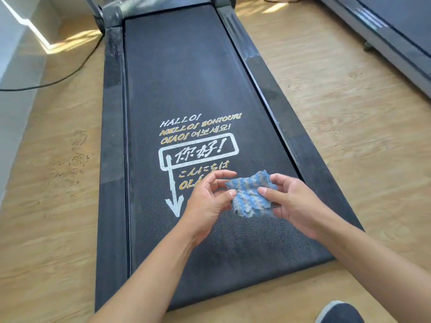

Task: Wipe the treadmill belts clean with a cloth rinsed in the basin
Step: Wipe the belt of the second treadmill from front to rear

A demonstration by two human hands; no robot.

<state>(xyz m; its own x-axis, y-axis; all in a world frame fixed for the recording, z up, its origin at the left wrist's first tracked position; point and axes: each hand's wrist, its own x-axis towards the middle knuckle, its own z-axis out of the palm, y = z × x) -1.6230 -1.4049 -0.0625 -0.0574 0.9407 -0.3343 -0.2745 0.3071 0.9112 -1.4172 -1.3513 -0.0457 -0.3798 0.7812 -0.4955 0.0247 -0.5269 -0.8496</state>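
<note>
A black treadmill belt [186,78] with printed greetings and a white arrow runs away from me across a wooden floor. Above its near end I hold a crumpled blue and grey striped cloth [250,197]. My right hand [293,203] grips the cloth's right side, thumb on top and fingers underneath. My left hand [207,201] is at the cloth's left edge with curled fingers; its thumb tip touches the cloth, its index finger arches above it. No basin is in view.
Dark side rails [112,136] flank the belt. A black cable [58,80] lies on the floor at the left by a white wall. A second treadmill [396,31] stands at the top right. My dark shoe [338,313] shows at the bottom right.
</note>
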